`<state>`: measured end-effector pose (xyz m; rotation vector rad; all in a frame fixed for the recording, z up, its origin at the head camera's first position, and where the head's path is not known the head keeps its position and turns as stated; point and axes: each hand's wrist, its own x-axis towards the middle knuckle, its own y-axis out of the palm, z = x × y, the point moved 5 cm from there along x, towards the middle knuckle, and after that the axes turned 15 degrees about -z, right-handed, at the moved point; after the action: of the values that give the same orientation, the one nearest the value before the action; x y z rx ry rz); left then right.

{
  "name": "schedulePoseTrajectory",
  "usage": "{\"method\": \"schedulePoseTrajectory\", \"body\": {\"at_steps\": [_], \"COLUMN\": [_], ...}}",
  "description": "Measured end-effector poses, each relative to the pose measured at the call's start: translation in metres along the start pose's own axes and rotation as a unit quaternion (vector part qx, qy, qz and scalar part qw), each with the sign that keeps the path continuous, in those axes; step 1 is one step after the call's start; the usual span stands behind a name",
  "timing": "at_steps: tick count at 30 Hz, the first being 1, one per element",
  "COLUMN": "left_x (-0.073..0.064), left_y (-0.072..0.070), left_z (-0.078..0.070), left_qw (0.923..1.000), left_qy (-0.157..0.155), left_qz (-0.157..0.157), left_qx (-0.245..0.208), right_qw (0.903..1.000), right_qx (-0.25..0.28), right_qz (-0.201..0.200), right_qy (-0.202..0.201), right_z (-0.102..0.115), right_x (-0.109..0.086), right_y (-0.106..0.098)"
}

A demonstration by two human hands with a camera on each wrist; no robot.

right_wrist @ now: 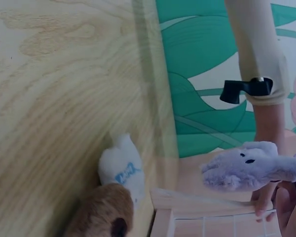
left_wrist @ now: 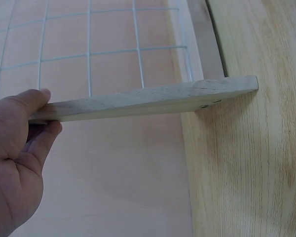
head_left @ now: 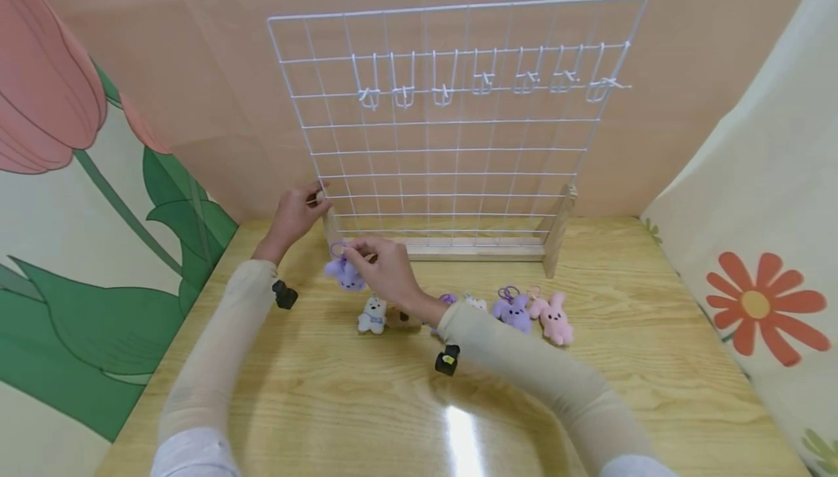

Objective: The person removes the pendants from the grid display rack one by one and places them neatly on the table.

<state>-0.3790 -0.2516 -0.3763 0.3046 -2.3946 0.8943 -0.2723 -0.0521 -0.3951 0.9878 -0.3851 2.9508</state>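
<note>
A white wire grid rack [head_left: 452,135] stands upright in a wooden base. My left hand [head_left: 297,211] pinches the top of the rack's left wooden side post [left_wrist: 138,101], thumb on one face and fingers on the other. Just in front of the rack, my right hand [head_left: 386,270] holds a lilac plush keychain [head_left: 345,273] by its purple ring; the toy dangles below the fingertips, ears and dark eyes showing in the right wrist view. Below that hand lie a white plush bear [head_left: 373,315] and a brown plush [head_left: 401,317], partly covered by the hand.
Several white wire hooks [head_left: 484,83] hang in a row high on the grid. To the right on the wooden table [head_left: 340,404] lie a purple plush [head_left: 513,312] and a pink plush [head_left: 556,319]; other plush toys are half hidden behind my right forearm. Printed cloths border both sides.
</note>
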Motion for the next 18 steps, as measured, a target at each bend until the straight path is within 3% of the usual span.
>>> {"method": "schedulePoseTrajectory", "body": {"at_steps": [12,18], "left_x": [0.0,0.0], "left_y": [0.0,0.0], "left_z": [0.0,0.0], "left_qw": [1.0,0.9999], "left_qy": [-0.006,-0.005], "left_qz": [0.007,0.007], "left_qx": [-0.004,-0.006], "right_qw": [0.9988,0.9958], "right_qx": [0.006,0.006], "right_qz": [0.038,0.079], "right_qy": [0.029,0.046], "right_z": [-0.007,-0.008], "right_x": [-0.017,-0.03], "right_y": [0.016,0.025]}}
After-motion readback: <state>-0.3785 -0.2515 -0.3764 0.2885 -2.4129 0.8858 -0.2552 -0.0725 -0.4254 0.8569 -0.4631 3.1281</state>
